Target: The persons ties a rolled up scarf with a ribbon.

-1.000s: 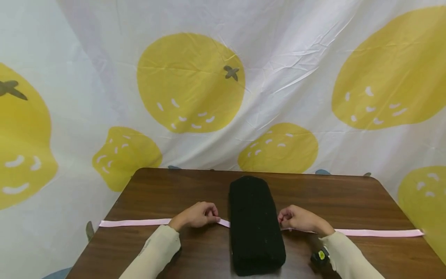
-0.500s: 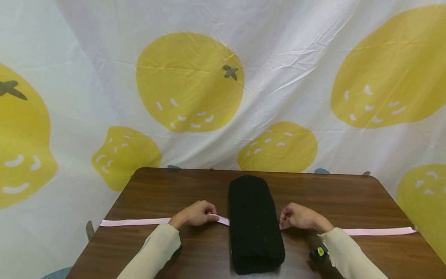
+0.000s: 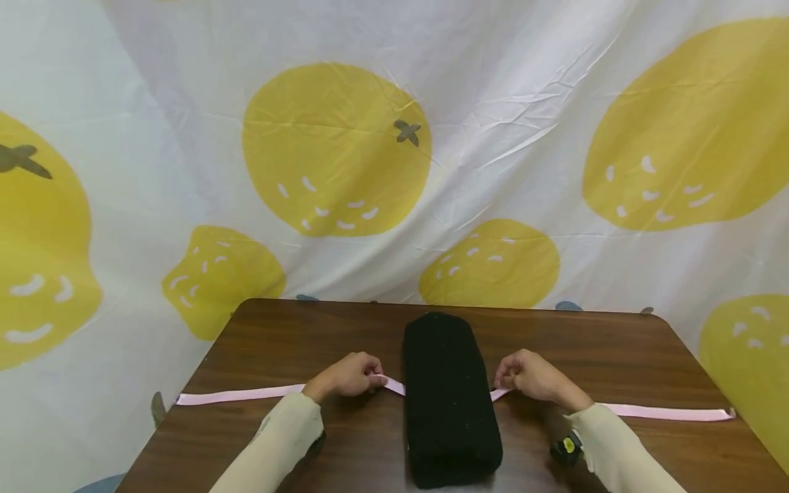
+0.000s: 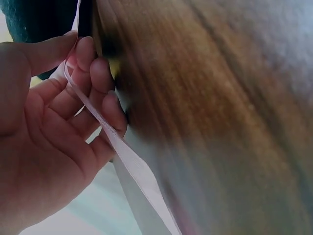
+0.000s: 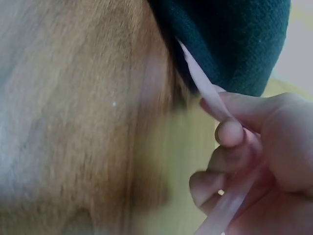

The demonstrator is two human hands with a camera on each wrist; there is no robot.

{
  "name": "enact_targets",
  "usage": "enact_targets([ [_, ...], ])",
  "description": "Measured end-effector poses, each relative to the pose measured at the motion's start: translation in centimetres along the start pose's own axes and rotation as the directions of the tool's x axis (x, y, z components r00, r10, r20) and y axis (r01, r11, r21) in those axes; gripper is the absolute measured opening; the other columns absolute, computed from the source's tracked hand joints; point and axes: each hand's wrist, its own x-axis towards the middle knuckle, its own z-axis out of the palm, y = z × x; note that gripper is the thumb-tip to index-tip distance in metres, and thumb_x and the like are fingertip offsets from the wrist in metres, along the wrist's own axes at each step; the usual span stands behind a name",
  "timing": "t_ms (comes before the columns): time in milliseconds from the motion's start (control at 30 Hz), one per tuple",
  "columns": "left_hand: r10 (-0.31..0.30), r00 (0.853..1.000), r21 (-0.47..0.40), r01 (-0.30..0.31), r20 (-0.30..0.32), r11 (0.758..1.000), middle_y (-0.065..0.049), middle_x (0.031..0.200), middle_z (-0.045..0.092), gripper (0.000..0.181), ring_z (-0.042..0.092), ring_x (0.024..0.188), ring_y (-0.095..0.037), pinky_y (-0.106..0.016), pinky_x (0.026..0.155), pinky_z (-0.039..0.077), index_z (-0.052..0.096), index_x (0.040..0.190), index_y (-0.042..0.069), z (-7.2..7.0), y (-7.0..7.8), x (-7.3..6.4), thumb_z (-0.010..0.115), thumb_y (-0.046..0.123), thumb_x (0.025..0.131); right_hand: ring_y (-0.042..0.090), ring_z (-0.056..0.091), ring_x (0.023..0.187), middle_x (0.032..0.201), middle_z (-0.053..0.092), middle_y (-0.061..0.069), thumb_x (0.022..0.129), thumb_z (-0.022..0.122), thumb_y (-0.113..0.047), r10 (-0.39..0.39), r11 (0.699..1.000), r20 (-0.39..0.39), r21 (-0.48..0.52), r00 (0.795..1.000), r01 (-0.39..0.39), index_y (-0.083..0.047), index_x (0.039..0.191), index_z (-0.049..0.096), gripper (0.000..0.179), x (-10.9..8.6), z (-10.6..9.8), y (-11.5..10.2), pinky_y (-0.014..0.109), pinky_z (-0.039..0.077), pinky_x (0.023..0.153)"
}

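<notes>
Black block [image 3: 453, 404]: sits there on the tabletop [image 3: 360, 448];
Left hand [image 3: 346, 375]: pinches pink ribbon [image 3: 243, 395], block's left;
Right hand [image 3: 535, 376]: pinches it too, block's right.

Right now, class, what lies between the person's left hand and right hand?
A black block, with pink ribbon showing at both its sides, in the head view.

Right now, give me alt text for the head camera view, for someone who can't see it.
A person's left hand and right hand pinch pink ribbon on either side of a long dark block on a wooden table. Behind hangs a white cloth printed with yellow fruit.
</notes>
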Motion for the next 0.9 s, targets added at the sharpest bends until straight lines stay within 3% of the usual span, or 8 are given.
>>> enact_targets([
  [200,-0.022,1.0,-0.004,0.022,-0.012,1.0,0.008,0.063,0.056,0.02,0.048,0.058,-0.008,-0.024,0.054,0.039,0.065,0.077,0.01,-0.2,0.0,0.1,0.066,0.02,0.095,0.011,0.054,0.052,0.063,0.064,0.003,0.093,0.064,-0.003,-0.005,0.999,-0.015,0.032,1.0,0.005,-0.006,0.086,0.072,0.011,0.0,-0.3,0.1,0.021,0.038,0.047],
  [367,-0.018,1.0,0.015,0.018,-0.012,1.0,0.008,0.067,0.054,0.019,0.049,0.063,-0.009,-0.026,0.06,0.041,0.068,0.079,0.012,-0.9,0.1,0.0,0.066,0.022,0.095,0.012,0.055,0.054,0.064,0.065,0.005,0.096,0.062,-0.01,0.039,0.996,0.058,0.072,0.998,-0.043,-0.006,0.089,0.075,0.015,0.0,-1.2,-0.3,0.022,0.039,0.047],
  [533,-0.021,1.0,0.025,0.021,-0.007,0.999,0.007,0.07,0.057,0.017,0.05,0.069,-0.011,-0.029,0.065,0.042,0.073,0.081,0.012,-2.0,0.1,-0.4,0.067,0.021,0.094,0.01,0.047,0.046,0.052,0.055,0.001,0.094,0.067,-0.02,0.084,0.996,0.099,0.008,0.992,-0.086,-0.005,0.079,0.075,0.022,-0.2,-2.0,-1.0,0.022,0.034,0.045],
  [700,-0.027,0.999,-0.004,0.027,0.029,1.0,0.007,0.068,0.056,0.02,0.047,0.065,-0.01,-0.028,0.061,0.04,0.075,0.08,0.009,-2.9,0.5,-1.3,0.067,0.02,0.094,0.012,0.048,0.052,0.058,0.054,-0.001,0.088,0.073,-0.015,0.133,0.99,0.155,0.024,0.979,-0.138,0.003,0.069,0.068,0.027,-0.4,-2.5,-1.7,0.024,0.036,0.047],
  [900,-0.045,0.997,-0.037,0.047,0.063,0.998,0.007,0.065,0.053,0.022,0.044,0.06,-0.008,-0.025,0.055,0.036,0.076,0.078,0.008,-3.6,0.4,-1.7,0.068,0.022,0.093,0.013,0.047,0.057,0.066,0.059,0.001,0.087,0.07,-0.008,0.113,0.99,0.231,0.054,0.966,-0.129,0.004,0.069,0.066,0.022,-0.8,-3.6,-2.1,0.024,0.036,0.05],
])
